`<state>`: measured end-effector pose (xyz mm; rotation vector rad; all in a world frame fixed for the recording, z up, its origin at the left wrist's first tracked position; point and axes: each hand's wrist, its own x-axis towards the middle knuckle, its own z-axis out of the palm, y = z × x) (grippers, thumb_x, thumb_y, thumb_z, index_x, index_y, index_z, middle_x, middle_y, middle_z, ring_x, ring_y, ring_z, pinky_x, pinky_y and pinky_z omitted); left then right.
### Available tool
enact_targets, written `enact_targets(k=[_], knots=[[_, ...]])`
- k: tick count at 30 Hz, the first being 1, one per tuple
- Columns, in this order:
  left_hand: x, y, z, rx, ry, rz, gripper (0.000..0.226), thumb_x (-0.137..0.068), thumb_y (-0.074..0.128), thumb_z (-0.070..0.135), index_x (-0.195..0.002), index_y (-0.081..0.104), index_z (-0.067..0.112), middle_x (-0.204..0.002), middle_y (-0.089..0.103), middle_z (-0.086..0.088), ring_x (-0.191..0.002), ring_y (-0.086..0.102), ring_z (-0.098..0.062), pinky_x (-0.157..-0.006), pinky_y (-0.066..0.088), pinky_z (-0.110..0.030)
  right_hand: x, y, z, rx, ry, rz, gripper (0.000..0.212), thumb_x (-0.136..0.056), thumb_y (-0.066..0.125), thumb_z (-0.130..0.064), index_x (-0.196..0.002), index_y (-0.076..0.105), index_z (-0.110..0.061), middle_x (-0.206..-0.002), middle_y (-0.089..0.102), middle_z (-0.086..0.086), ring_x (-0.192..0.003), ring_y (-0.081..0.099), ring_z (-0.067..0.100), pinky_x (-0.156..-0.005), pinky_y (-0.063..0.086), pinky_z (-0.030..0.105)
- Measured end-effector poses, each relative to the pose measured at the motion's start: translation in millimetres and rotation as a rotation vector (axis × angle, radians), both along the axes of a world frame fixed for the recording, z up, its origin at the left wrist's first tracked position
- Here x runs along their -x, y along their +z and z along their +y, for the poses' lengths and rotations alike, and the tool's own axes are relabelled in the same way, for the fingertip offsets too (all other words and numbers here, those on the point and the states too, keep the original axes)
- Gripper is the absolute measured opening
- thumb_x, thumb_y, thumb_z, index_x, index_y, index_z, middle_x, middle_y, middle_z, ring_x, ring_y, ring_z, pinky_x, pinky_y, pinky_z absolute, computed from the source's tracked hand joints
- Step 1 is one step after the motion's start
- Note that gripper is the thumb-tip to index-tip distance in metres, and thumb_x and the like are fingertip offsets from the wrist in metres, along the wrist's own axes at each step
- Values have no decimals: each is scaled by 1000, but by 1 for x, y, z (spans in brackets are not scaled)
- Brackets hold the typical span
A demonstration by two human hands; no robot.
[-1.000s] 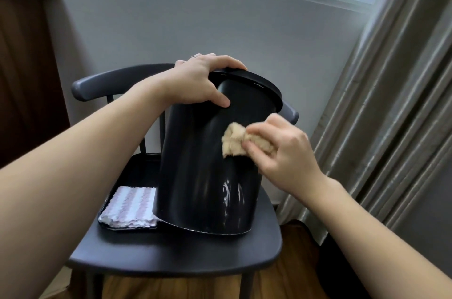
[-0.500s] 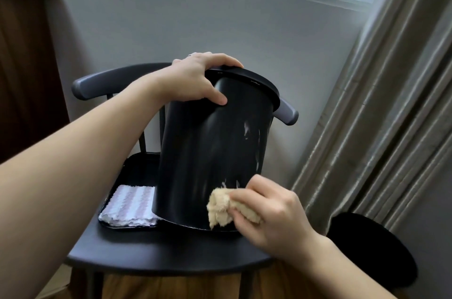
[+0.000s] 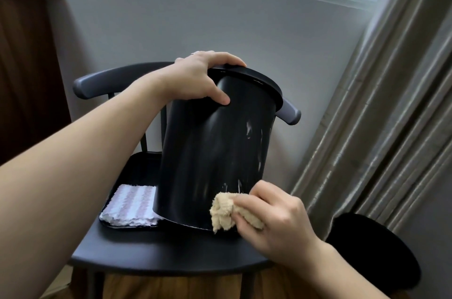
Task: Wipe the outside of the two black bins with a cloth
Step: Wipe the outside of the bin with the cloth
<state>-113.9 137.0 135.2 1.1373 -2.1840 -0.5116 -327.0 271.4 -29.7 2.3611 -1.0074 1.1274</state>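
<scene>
A glossy black bin (image 3: 210, 152) stands tilted on a dark chair seat (image 3: 156, 252), its rim leaning away to the right. My left hand (image 3: 198, 78) grips the rim at the top, thumb pressed on the wall. My right hand (image 3: 271, 220) holds a crumpled beige cloth (image 3: 223, 213) against the bin's lower right wall, near its base. A second black bin (image 3: 376, 254) sits on the floor at the lower right, partly hidden behind my right forearm.
A folded pink-and-white striped cloth (image 3: 129, 208) lies on a black tray (image 3: 107, 221) at the seat's left, partly under the bin. The chair's curved backrest (image 3: 97, 83) is behind the bin. Grey curtains (image 3: 391, 115) hang at the right; the wall and window are behind.
My right hand has carried the cloth down the bin's wall from its middle to near the base. The left hand has kept its grip on the rim.
</scene>
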Motion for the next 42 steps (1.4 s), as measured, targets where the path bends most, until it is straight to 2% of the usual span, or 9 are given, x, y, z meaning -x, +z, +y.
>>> enact_targets(k=[2, 7, 15, 21, 26, 29, 35, 39, 42], knots=[[1, 0, -1, 4, -3, 3, 72, -56, 79, 39, -117, 56, 69, -135, 55, 22, -134, 46, -28, -116, 38, -47, 2, 12, -6, 18, -39, 10, 11, -86, 71, -24, -93, 74, -16, -78, 56, 0, -66, 56, 18, -52, 51, 34], [3, 0, -1, 15, 6, 0, 72, -55, 79, 39, -117, 56, 69, -133, 55, 26, -134, 45, -27, -116, 37, -46, -1, 37, -20, 32, -161, -180, 14, -84, 74, -20, -96, 75, -12, -81, 57, 1, -68, 58, 18, -58, 53, 36], [-2, -1, -5, 8, 8, 5, 73, -56, 80, 39, -118, 56, 68, -133, 55, 27, -134, 46, -26, -117, 37, -47, 3, -11, 9, -48, 23, 56, 10, -86, 71, -26, -93, 74, -19, -79, 55, -1, -68, 54, 15, -54, 50, 30], [-1, -1, -5, 6, 7, 8, 73, -55, 80, 39, -118, 57, 67, -135, 56, 23, -134, 46, -28, -116, 37, -47, -4, 23, -15, -1, -137, -179, 14, -86, 73, -22, -99, 74, -14, -82, 54, -1, -68, 56, 16, -57, 52, 34], [-3, 0, -5, -4, 9, 10, 71, -55, 80, 39, -116, 57, 68, -134, 56, 23, -134, 46, -27, -116, 37, -47, -2, -1, 3, -119, 59, -6, 15, -84, 71, -23, -98, 74, -19, -80, 53, -3, -66, 53, 15, -53, 49, 32], [-2, 0, -6, -6, 4, 14, 71, -55, 81, 39, -114, 57, 69, -132, 58, 23, -132, 48, -28, -116, 37, -48, 1, -2, 5, -110, 88, 103, 11, -83, 71, -25, -92, 73, -19, -80, 54, -3, -67, 52, 14, -52, 48, 31], [0, 1, -4, -12, 8, 18, 69, -55, 81, 39, -112, 57, 70, -129, 60, 23, -131, 50, -29, -115, 39, -49, 5, 14, -18, -40, -37, -215, 14, -85, 74, -19, -95, 74, -10, -83, 57, -1, -69, 58, 15, -59, 52, 34], [-1, 0, -4, -25, 6, 21, 67, -55, 80, 37, -110, 59, 69, -126, 62, 24, -129, 51, -29, -114, 40, -50, 9, -15, -4, -166, 165, -119, 14, -81, 75, -17, -94, 73, -13, -82, 55, -1, -67, 55, 13, -57, 49, 30], [-2, 0, -4, -24, 20, 26, 67, -55, 81, 38, -111, 59, 68, -124, 63, 24, -128, 54, -26, -114, 40, -49, 11, -26, 0, -184, 183, -104, 15, -81, 76, -19, -94, 73, -14, -82, 56, -3, -68, 55, 11, -57, 49, 27]])
